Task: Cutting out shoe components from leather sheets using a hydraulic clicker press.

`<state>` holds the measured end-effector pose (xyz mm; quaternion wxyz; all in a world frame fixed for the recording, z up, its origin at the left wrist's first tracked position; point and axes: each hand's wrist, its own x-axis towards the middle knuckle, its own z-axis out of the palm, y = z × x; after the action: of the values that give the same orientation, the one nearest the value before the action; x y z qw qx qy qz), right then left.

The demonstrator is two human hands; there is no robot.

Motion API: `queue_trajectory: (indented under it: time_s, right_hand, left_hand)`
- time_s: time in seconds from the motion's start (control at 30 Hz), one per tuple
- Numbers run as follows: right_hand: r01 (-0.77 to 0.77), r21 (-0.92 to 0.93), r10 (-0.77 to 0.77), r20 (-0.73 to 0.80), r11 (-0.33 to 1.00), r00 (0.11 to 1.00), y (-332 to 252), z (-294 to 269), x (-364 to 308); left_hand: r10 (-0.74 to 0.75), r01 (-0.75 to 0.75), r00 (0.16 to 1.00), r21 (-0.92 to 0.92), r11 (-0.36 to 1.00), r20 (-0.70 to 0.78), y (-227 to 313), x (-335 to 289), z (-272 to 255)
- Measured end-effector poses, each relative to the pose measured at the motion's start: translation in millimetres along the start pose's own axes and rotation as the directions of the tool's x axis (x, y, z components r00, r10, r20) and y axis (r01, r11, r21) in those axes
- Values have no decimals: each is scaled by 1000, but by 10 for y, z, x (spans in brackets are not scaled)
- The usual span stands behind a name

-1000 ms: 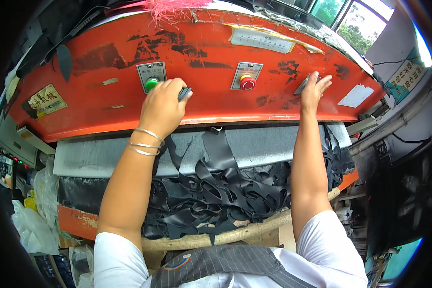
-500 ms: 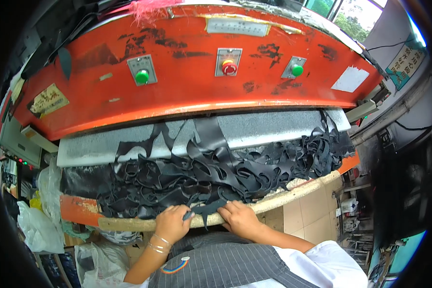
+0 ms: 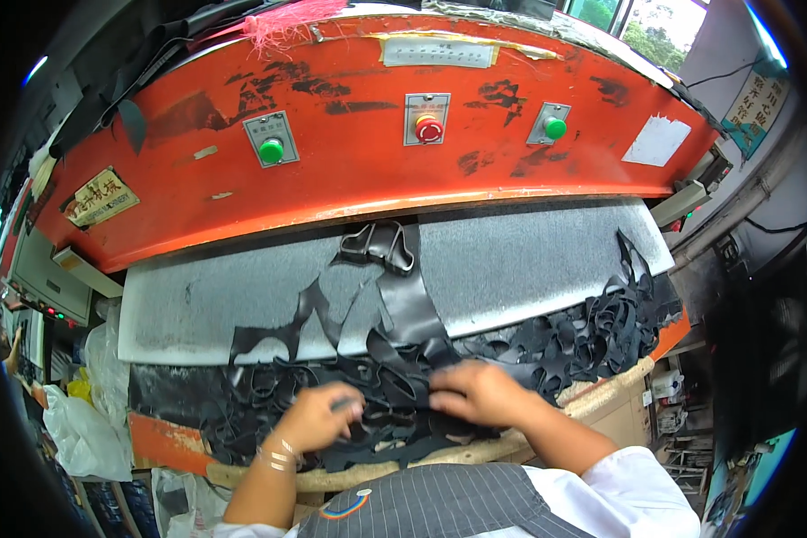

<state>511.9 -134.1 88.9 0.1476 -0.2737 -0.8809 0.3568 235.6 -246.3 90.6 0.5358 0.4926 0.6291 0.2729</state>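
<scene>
Black leather scraps (image 3: 273, 381) lie tangled along the front of the machine table. My left hand (image 3: 321, 419) hovers low over them with curled fingers, slightly blurred. Something small and dark shows by its thumb, too unclear to name. My right hand (image 3: 482, 394) pinches at the black scraps right of centre, fingertips against a dark strip. Beyond the hands, a wide black leather strip (image 3: 412, 300) runs back over the grey cutting pad (image 3: 520, 269). Metal-edged cutting dies (image 3: 381, 247) sit on its far end, close to the red beam.
The red press beam (image 3: 350, 184) spans the back, with two green buttons (image 3: 272, 151) and a red stop button (image 3: 429, 128). A worn, padded front edge (image 3: 332, 480) borders the table near my apron. Plastic bags (image 3: 85, 430) hang at the left.
Both hands have moved from the front edge forward onto the scraps. More of the cutting pad shows in front of the beam, and the cutting dies have come into view.
</scene>
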Motion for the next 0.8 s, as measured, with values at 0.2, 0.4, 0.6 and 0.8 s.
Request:
queue_trajectory:
  time_s: [0.2,0.4,0.6,0.8]
  right_hand:
    - [-259,-317,59,-524,912,849,791,113,1643]
    - [-143,-70,81,-550,987,831,1188,146,1973]
    - [-178,537,486,-511,824,709,1497,-473,1798]
    - [-63,122,125,-605,991,787,1299,-439,2070]
  left_hand:
    - [380,-17,704,520,854,-600,237,2015,-742]
    - [74,241,821,460,854,-567,157,2596,-892]
    - [-2,262,896,525,810,-445,156,2191,-835]
    - [124,124,814,379,917,-567,72,1819,-821]
